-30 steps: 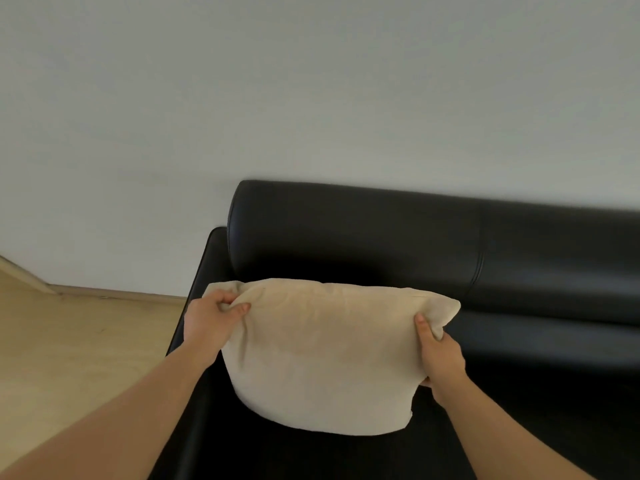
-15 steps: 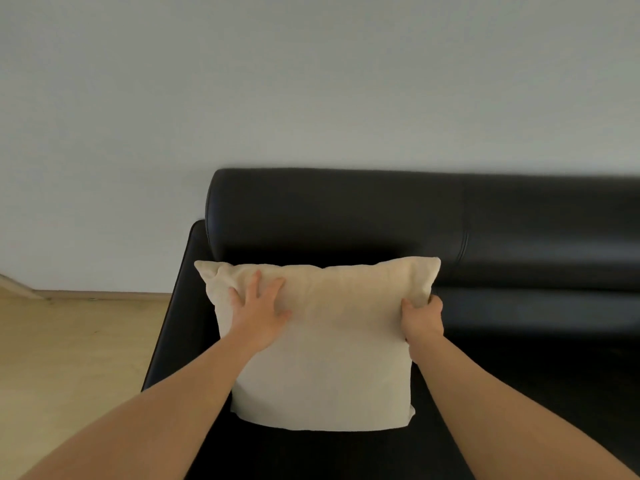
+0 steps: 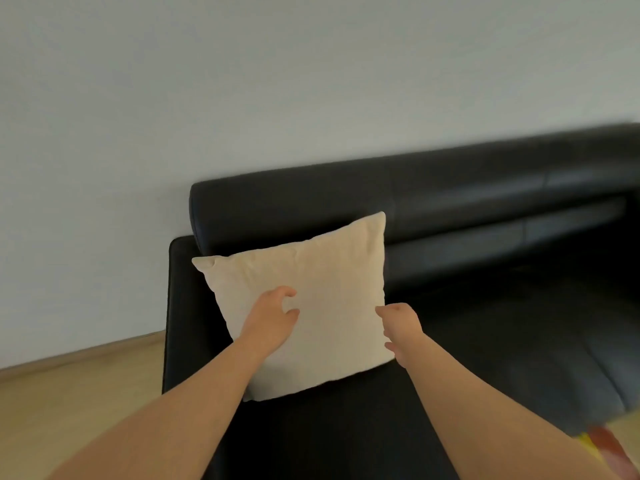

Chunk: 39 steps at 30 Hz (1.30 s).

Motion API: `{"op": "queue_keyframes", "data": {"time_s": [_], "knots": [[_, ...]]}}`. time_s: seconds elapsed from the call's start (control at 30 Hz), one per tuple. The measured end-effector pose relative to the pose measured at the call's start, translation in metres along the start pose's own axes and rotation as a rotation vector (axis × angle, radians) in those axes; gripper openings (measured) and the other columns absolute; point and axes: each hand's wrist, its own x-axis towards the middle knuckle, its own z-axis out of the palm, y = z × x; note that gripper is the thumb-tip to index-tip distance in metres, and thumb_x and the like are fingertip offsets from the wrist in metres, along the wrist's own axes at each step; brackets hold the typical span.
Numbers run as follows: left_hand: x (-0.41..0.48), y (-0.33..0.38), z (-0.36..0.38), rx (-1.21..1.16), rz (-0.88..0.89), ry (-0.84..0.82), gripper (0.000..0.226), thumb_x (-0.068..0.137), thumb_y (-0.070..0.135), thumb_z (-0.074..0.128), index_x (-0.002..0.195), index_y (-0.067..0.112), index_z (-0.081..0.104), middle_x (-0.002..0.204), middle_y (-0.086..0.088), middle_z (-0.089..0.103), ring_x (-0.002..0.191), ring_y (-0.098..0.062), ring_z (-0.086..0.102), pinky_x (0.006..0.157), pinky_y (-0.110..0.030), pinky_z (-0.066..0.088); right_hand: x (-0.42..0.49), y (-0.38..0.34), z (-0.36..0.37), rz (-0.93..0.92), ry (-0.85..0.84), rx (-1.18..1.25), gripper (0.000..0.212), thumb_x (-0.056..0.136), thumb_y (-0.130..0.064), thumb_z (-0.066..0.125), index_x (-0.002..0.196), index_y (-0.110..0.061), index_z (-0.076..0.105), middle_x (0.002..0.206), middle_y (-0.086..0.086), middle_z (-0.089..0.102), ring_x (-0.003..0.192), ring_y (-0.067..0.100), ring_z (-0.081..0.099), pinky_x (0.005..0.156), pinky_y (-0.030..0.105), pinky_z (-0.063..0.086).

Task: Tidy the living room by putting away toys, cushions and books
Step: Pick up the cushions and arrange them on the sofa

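Note:
A beige cushion (image 3: 311,292) stands upright in the left corner of a black leather sofa (image 3: 485,209), leaning on the backrest and armrest. My left hand (image 3: 273,317) hovers in front of the cushion's lower middle, fingers loosely curled and holding nothing. My right hand (image 3: 401,327) is at the cushion's right edge, fingers relaxed, gripping nothing. Whether either hand still touches the fabric is unclear because of blur.
A plain white wall (image 3: 242,98) rises behind the sofa. Light wooden floor (image 3: 69,393) lies to the left. A blurred red and yellow object (image 3: 602,445) shows at the bottom right, past the seat's front edge. The dark seat (image 3: 502,341) stretches to the right.
Both hands have let go of the cushion and drawn back from it. The cushion now stands alone in the corner. The view has tilted and swung to the right.

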Motion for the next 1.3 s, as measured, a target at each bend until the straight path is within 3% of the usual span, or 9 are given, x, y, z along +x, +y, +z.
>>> {"op": "queue_keyframes", "data": {"time_s": [0.1, 0.27, 0.47, 0.53, 0.73, 0.9, 1.0, 1.1, 1.3], "knots": [[-0.051, -0.002, 0.006, -0.013, 0.034, -0.072, 0.033, 0.095, 0.022, 0.050, 0.128, 0.022, 0.050, 0.135, -0.002, 0.048, 0.118, -0.018, 0.050, 0.095, -0.027, 0.040, -0.052, 0.043, -0.004, 0.041, 0.025, 0.035, 0.032, 0.095, -0.015, 0.048, 0.125, -0.005, 0.046, 0.119, 0.016, 0.051, 0.114, 0.031, 0.050, 0.096, 0.042, 0.044], [-0.126, -0.003, 0.025, 0.003, 0.061, -0.182, 0.025, 0.095, 0.023, 0.050, 0.119, 0.021, 0.056, 0.121, 0.001, 0.057, 0.097, -0.011, 0.049, 0.082, -0.021, 0.037, -0.127, 0.118, -0.024, 0.152, 0.046, 0.167, 0.037, 0.096, -0.020, 0.050, 0.131, -0.009, 0.045, 0.093, 0.005, 0.051, 0.102, 0.025, 0.051, 0.094, 0.041, 0.045], [-0.226, 0.013, 0.089, 0.051, 0.160, -0.352, 0.021, 0.095, 0.021, 0.049, 0.114, 0.021, 0.057, 0.108, 0.003, 0.059, 0.090, -0.010, 0.053, 0.078, -0.022, 0.043, -0.197, 0.219, -0.082, 0.146, 0.170, 0.323, 0.015, 0.096, -0.023, 0.050, 0.104, -0.011, 0.053, 0.076, 0.001, 0.046, 0.084, 0.021, 0.048, 0.078, 0.035, 0.043], [-0.271, 0.020, 0.120, 0.082, 0.219, -0.439, 0.020, 0.095, 0.022, 0.050, 0.112, 0.022, 0.058, 0.108, 0.003, 0.061, 0.093, -0.012, 0.056, 0.079, -0.023, 0.043, -0.224, 0.265, -0.107, 0.153, 0.222, 0.370, 0.011, 0.096, -0.022, 0.049, 0.092, -0.012, 0.051, 0.075, 0.002, 0.046, 0.079, 0.020, 0.048, 0.072, 0.032, 0.039], [-0.426, 0.026, 0.213, 0.184, 0.363, -0.584, 0.021, 0.094, 0.022, 0.050, 0.112, 0.017, 0.060, 0.114, -0.003, 0.063, 0.109, -0.021, 0.057, 0.091, -0.028, 0.045, -0.322, 0.431, -0.182, 0.206, 0.365, 0.425, 0.009, 0.093, -0.020, 0.048, 0.097, -0.012, 0.050, 0.077, 0.005, 0.048, 0.069, 0.020, 0.046, 0.058, 0.026, 0.035], [-0.587, 0.014, 0.296, 0.214, 0.404, -0.722, 0.017, 0.092, 0.018, 0.054, 0.105, 0.014, 0.062, 0.105, -0.006, 0.064, 0.103, -0.024, 0.059, 0.084, -0.027, 0.046, -0.444, 0.574, -0.240, 0.279, 0.468, 0.468, 0.019, 0.094, -0.017, 0.048, 0.075, -0.014, 0.047, 0.075, 0.007, 0.049, 0.069, 0.022, 0.048, 0.058, 0.026, 0.037], [-0.667, 0.013, 0.338, 0.235, 0.427, -0.803, 0.010, 0.092, 0.017, 0.054, 0.098, 0.015, 0.062, 0.093, -0.006, 0.061, 0.089, -0.020, 0.055, 0.080, -0.027, 0.044, -0.505, 0.639, -0.265, 0.323, 0.514, 0.554, 0.013, 0.095, -0.019, 0.047, 0.089, -0.011, 0.056, 0.084, 0.010, 0.055, 0.077, 0.025, 0.053, 0.055, 0.026, 0.039], [-0.734, 0.021, 0.383, 0.284, 0.452, -0.882, 0.007, 0.091, 0.020, 0.053, 0.087, 0.020, 0.059, 0.095, -0.009, 0.062, 0.091, -0.024, 0.058, 0.084, -0.030, 0.047, -0.547, 0.699, -0.297, 0.342, 0.572, 0.642, 0.012, 0.095, -0.019, 0.048, 0.096, -0.011, 0.056, 0.078, 0.007, 0.057, 0.061, 0.018, 0.053, 0.052, 0.022, 0.038], [-0.799, 0.039, 0.455, 0.372, 0.488, -0.955, 0.018, 0.094, 0.019, 0.050, 0.107, 0.014, 0.061, 0.102, -0.006, 0.062, 0.087, -0.019, 0.056, 0.062, -0.023, 0.042, -0.576, 0.772, -0.353, 0.407, 0.617, 0.729, 0.008, 0.094, -0.019, 0.048, 0.094, -0.012, 0.052, 0.078, 0.005, 0.053, 0.071, 0.019, 0.049, 0.068, 0.030, 0.038]]}}
